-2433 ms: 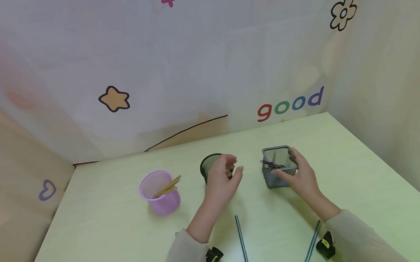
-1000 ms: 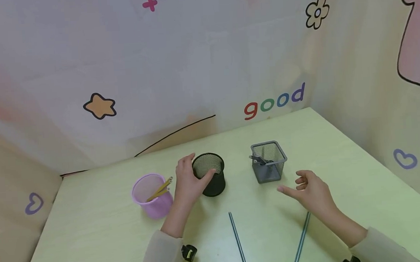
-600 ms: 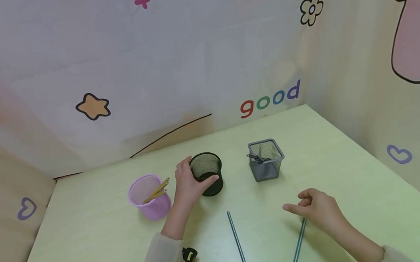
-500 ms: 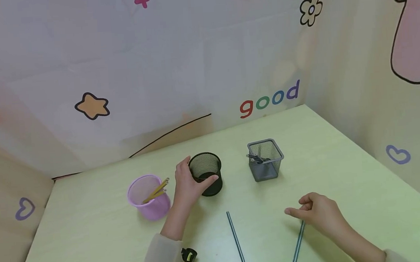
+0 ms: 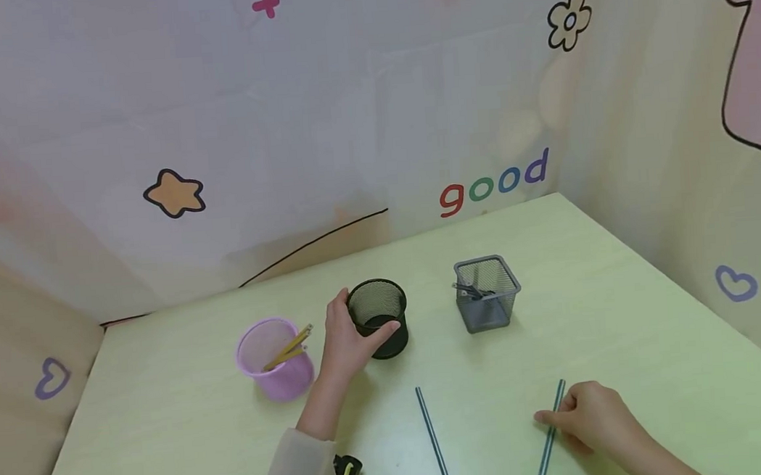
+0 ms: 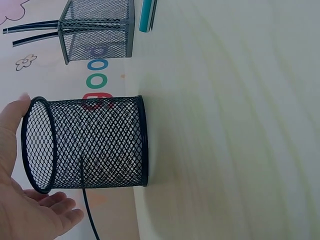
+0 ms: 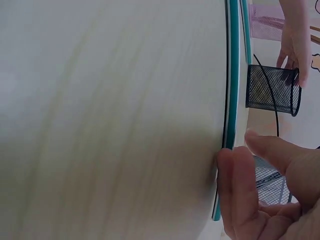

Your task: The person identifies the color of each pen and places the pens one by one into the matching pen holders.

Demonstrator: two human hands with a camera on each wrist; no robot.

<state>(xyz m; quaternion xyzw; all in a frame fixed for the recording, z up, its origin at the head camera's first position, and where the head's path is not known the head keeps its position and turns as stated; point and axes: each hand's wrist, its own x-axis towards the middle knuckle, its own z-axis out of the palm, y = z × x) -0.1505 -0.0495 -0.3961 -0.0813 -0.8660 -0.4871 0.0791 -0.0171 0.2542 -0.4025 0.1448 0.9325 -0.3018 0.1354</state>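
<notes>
A black round mesh pen holder (image 5: 397, 342) stands upright on the table, with nothing visible inside. My left hand (image 5: 346, 345) holds it near the rim, thumb across the near side and fingers round the left; the left wrist view shows the thumb at the rim of the mesh (image 6: 100, 145). My right hand (image 5: 597, 414) is low over a slim teal striped pencil (image 5: 546, 457), straddling it. In the right wrist view two fingertips (image 7: 232, 159) meet the pencil, while the thumb stands apart. A second teal pencil (image 5: 434, 437) lies between the hands.
Left of the black holder stands a pink pen cup (image 5: 283, 383) with yellow pencils leaning inside. A grey square mesh holder (image 5: 488, 314) with dark pencils stands to the right. Patterned cloth walls (image 5: 321, 125) close off the table's back and sides.
My right hand has let go of the grey holder and come down toward me to the right-hand pencil. My left hand has shifted left and settled round the black holder's rim.
</notes>
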